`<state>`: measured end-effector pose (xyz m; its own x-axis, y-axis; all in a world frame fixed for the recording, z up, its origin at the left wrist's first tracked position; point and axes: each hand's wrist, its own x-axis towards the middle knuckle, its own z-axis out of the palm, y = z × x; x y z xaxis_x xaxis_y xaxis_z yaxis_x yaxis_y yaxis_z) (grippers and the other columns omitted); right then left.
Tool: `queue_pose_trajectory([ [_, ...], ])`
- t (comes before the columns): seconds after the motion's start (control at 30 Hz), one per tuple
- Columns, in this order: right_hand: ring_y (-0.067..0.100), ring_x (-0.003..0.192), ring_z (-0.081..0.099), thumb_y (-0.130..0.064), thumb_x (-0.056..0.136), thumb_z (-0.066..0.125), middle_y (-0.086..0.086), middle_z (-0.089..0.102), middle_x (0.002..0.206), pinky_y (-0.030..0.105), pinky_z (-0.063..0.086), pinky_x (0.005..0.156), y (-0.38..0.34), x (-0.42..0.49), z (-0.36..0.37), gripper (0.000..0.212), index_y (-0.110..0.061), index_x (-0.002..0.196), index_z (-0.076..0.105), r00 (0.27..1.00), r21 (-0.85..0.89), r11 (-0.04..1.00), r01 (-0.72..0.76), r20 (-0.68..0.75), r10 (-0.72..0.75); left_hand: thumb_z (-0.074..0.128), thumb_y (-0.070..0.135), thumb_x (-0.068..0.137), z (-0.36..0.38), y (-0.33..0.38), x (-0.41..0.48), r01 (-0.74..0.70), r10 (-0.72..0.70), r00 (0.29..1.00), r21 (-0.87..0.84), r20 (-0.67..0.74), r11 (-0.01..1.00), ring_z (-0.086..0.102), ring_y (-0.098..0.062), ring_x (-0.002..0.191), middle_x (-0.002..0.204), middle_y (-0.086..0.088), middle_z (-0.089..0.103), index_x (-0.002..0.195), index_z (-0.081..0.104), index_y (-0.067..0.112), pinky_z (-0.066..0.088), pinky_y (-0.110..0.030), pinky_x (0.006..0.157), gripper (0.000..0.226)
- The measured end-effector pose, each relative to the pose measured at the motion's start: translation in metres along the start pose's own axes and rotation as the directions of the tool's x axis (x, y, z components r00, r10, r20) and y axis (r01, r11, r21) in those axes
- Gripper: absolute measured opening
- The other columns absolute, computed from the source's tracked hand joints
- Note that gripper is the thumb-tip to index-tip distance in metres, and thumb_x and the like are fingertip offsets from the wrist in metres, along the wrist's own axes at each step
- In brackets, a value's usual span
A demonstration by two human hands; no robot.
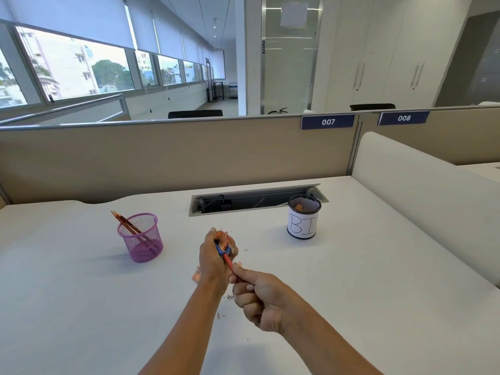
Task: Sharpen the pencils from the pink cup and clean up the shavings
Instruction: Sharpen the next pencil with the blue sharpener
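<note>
Over the middle of the white desk (351,293) my left hand (213,261) grips a small blue sharpener (222,249). A red pencil (229,262) is stuck into it, and my right hand (259,296) pinches the pencil's rear end. A curl of orange shaving (223,236) sits on top of the sharpener. More shavings (196,276) and dark crumbs (231,297) lie on the desk under my hands. The pink mesh cup (141,238) stands to the left with a few red pencils (127,224) leaning in it.
A black mesh cup (303,216) with a white label reading "BI" stands at the right rear, with something orange inside. Behind it a cable slot (254,200) is sunk in the desk. Beige partitions (176,155) close the back, a white divider (422,196) the right.
</note>
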<state>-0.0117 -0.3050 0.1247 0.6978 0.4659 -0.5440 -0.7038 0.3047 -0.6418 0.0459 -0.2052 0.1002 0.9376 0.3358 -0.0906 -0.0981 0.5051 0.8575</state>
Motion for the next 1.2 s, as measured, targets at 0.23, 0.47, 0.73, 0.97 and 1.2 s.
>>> queue_pose_trajectory([
  [0.23, 0.003, 0.036, 0.03, -0.034, 0.091, 0.057, -0.006, 0.045, 0.051, 0.012, 0.023, 0.034, -0.004, 0.004, -0.007, 0.023, -0.015, 0.078, 0.059, 0.977, -0.482, 0.865, 0.141, -0.074, -0.2, 0.031, 0.024, 0.097, 0.001, -0.002, 0.003, -0.06, 0.116, 0.978, 0.301, -0.173, 0.952, 0.044, -0.015, 0.056, 0.054, -0.002, 0.05, 0.06, 0.046, 0.012, 0.037, -0.024, 0.054, 0.041],
  [0.47, 0.012, 0.048, 0.047, -0.025, 0.09, 0.051, -0.006, 0.053, 0.063, 0.014, 0.012, 0.04, 0.018, 0.02, -0.021, 0.022, -0.018, 0.072, 0.062, 0.505, -0.961, -0.274, 0.05, 0.261, -0.823, 0.028, 0.02, 0.094, 0.003, -0.007, 0.0, -0.062, 0.246, 0.893, 0.44, -0.376, 0.896, 0.045, -0.02, 0.066, 0.062, -0.004, 0.049, 0.054, 0.046, 0.012, 0.037, -0.036, 0.063, 0.045],
  [0.73, 0.019, 0.063, 0.042, -0.041, 0.1, 0.019, 0.002, 0.063, 0.08, 0.013, 0.016, 0.045, 0.028, 0.027, -0.02, 0.05, -0.013, 0.094, 0.06, 0.502, -0.972, -0.21, 0.105, 0.234, -0.833, 0.029, 0.022, 0.095, -0.004, -0.016, 0.003, -0.017, 0.189, 0.91, 0.423, -0.369, 0.906, 0.044, -0.02, 0.066, 0.064, -0.005, 0.048, 0.057, 0.044, 0.013, 0.038, -0.034, 0.063, 0.043],
  [0.97, 0.007, 0.044, 0.031, -0.031, 0.099, 0.041, -0.01, 0.035, 0.052, 0.017, 0.025, 0.041, 0.02, 0.019, -0.008, 0.034, -0.02, 0.07, 0.052, 0.69, -0.948, 0.181, 0.261, 0.052, -0.722, 0.032, 0.024, 0.097, -0.001, -0.014, 0.003, -0.085, 0.186, 0.947, 0.353, -0.263, 0.932, 0.047, -0.02, 0.061, 0.063, -0.007, 0.051, 0.062, 0.048, 0.013, 0.04, -0.03, 0.061, 0.04],
  [1.2, 0.008, 0.038, 0.027, -0.03, 0.097, 0.047, -0.003, 0.037, 0.049, 0.017, 0.021, 0.04, 0.016, 0.014, -0.005, 0.041, -0.016, 0.059, 0.053, 0.802, -0.821, 0.496, 0.284, -0.08, -0.592, 0.033, 0.027, 0.097, -0.006, -0.018, 0.008, -0.069, 0.123, 0.977, 0.281, -0.177, 0.957, 0.044, -0.019, 0.061, 0.065, -0.01, 0.049, 0.068, 0.048, 0.009, 0.037, -0.028, 0.061, 0.038],
])
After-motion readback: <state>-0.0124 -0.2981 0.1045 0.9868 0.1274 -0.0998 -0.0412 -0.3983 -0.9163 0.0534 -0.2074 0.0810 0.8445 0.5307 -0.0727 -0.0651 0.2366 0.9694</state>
